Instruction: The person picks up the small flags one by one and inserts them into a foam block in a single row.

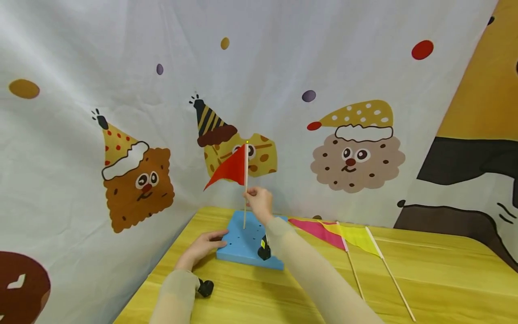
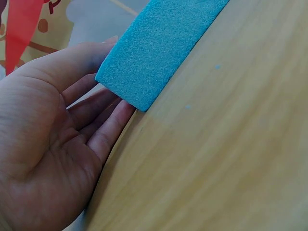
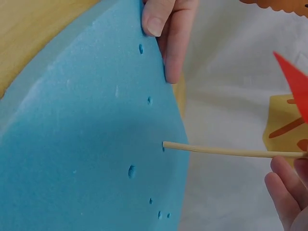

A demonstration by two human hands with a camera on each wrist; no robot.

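A red triangular flag stands nearly upright on a thin wooden stick. My right hand pinches this stick below the cloth. The stick's lower tip is at a small hole in a blue foam block; how far it is inside, I cannot tell. At the block's left edge rests my left hand, its thumb on the top face and its fairly straight fingers along the side. Several more holes dot the block's top, as the right wrist view shows.
Right of the block, a pink flag and a yellow flag lie on the wooden table, their sticks pointing toward me. A printed cloth hangs behind and to the left of the table.
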